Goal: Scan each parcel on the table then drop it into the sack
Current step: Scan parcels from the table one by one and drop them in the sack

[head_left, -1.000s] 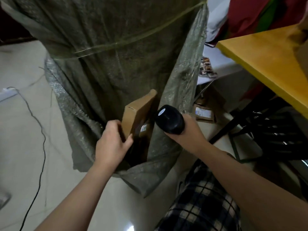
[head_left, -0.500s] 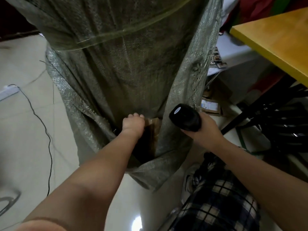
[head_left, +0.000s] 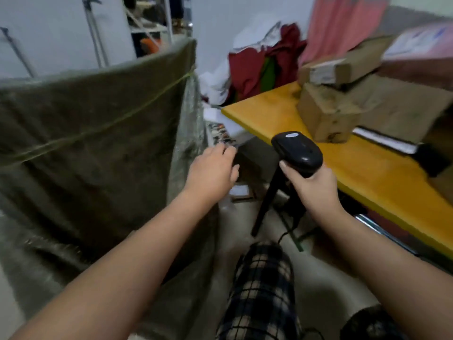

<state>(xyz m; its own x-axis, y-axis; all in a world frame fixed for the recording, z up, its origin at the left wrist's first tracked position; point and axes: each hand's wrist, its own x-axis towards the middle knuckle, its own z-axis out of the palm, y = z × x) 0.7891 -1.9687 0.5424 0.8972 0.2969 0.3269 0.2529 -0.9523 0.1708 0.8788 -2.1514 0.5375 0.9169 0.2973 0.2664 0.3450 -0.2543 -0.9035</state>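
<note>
The big grey-green woven sack [head_left: 93,153] stands at the left, tied round with a thin cord. My left hand [head_left: 212,171] hovers just right of the sack with relaxed fingers and holds nothing. My right hand [head_left: 310,186] grips the handle of a black barcode scanner [head_left: 297,149], held in front of the yellow table [head_left: 362,168]. Several brown cardboard parcels [head_left: 328,114] are piled on the table's far end. The parcel pushed into the sack is hidden.
Red and white cloth [head_left: 255,67] is heaped behind the table. A black table leg [head_left: 266,200] and a small labelled box [head_left: 241,190] on the floor lie between sack and table. My checked trouser leg [head_left: 259,293] is at the bottom.
My left hand let go of the parcel inside the sack and came out, moving up and right. The view swung up toward the table. The scanner stayed in my right hand.
</note>
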